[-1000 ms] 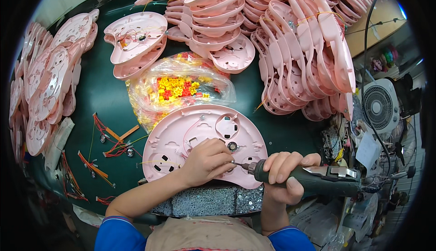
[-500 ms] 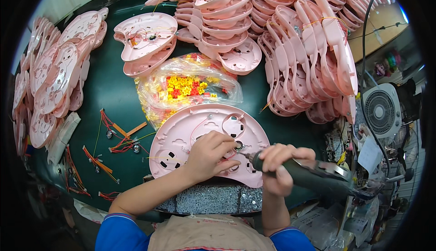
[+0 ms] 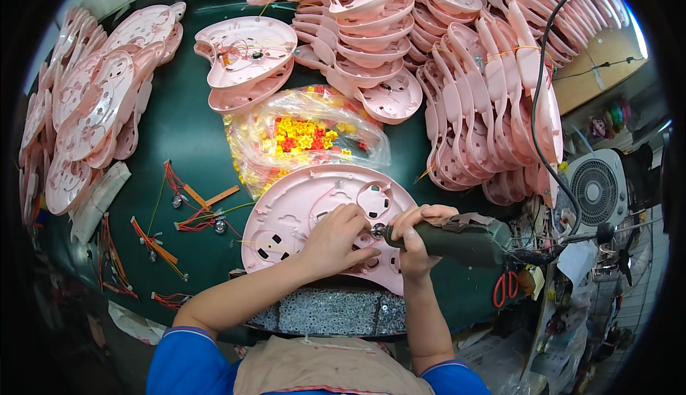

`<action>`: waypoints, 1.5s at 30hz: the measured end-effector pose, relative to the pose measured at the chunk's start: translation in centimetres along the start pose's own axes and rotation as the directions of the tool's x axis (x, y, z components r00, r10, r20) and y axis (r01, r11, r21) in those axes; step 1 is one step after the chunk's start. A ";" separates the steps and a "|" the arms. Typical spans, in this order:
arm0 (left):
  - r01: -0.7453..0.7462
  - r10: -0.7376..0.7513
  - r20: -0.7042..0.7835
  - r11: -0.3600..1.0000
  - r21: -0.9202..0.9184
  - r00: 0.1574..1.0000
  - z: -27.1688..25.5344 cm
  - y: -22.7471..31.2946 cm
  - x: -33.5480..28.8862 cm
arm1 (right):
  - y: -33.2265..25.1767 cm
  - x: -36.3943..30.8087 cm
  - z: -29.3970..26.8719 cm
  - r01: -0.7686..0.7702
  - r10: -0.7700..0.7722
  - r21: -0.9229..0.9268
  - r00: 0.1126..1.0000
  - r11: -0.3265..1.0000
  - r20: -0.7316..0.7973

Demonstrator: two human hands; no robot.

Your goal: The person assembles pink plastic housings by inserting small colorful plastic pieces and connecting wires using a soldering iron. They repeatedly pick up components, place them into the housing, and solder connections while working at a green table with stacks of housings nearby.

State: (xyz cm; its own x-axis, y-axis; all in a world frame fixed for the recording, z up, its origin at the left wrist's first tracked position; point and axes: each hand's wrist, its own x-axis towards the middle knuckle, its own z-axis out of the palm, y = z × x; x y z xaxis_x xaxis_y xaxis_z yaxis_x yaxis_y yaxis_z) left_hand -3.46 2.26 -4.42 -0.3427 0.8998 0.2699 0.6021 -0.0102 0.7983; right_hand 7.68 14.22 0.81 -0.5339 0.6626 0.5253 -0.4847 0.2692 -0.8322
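Observation:
A rounded pink plastic shell [image 3: 289,213] lies hollow side up in front of me, with thin wires and dark slots inside it. My left hand [image 3: 334,241] rests in the shell with its fingers curled; what they pinch is hidden. By its fingertips sits a small round part [image 3: 377,230] of dark and shiny material. My right hand [image 3: 418,239] is wrapped around the front of a dark green electric screwdriver [image 3: 468,243]. The tool lies nearly level from the right, its tip at the round part.
A clear bag [image 3: 307,137] of yellow and red star pieces lies behind the shell. Wired parts [image 3: 204,205] are spread at the left. Pink shells stand in stacks [image 3: 493,102] at the back and left. A tray of small metal parts [image 3: 325,313] sits near me; red scissors [image 3: 505,289] lie right.
The screwdriver has moved left and come more level, its tip now at the round part. My right hand moved left with it. The left hand has barely moved; the whole view shifted slightly.

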 end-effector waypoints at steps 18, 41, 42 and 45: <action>-0.033 0.031 -0.058 0.999 -0.041 0.998 0.3 -0.8 -0.3 | 0.9 0.2 -0.3 -0.036 0.035 0.084 0.999 0.996 0.014; -0.059 0.073 0.282 0.997 -0.058 0.957 -10.7 3.7 -0.5 | -1.6 -0.2 0.8 -0.128 0.629 -0.670 0.508 0.731 0.589; 0.028 0.001 0.270 0.994 -0.106 0.963 -11.0 3.5 -0.9 | -1.0 -0.1 0.8 -0.198 0.572 -0.574 0.563 0.794 0.596; 0.279 -0.209 0.325 0.942 -0.186 0.922 -12.2 2.8 -1.6 | -0.6 -0.9 -1.8 -0.398 0.537 -0.362 0.661 0.843 0.524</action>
State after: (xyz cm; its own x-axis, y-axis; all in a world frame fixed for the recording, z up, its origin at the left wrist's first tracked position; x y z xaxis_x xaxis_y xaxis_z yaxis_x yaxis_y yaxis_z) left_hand -10.04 -4.53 4.01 -0.2078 0.9738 -0.0928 0.3376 0.1605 0.9275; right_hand 9.64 14.73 0.54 -0.9764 0.2160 -0.0071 0.0549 0.2163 -0.9748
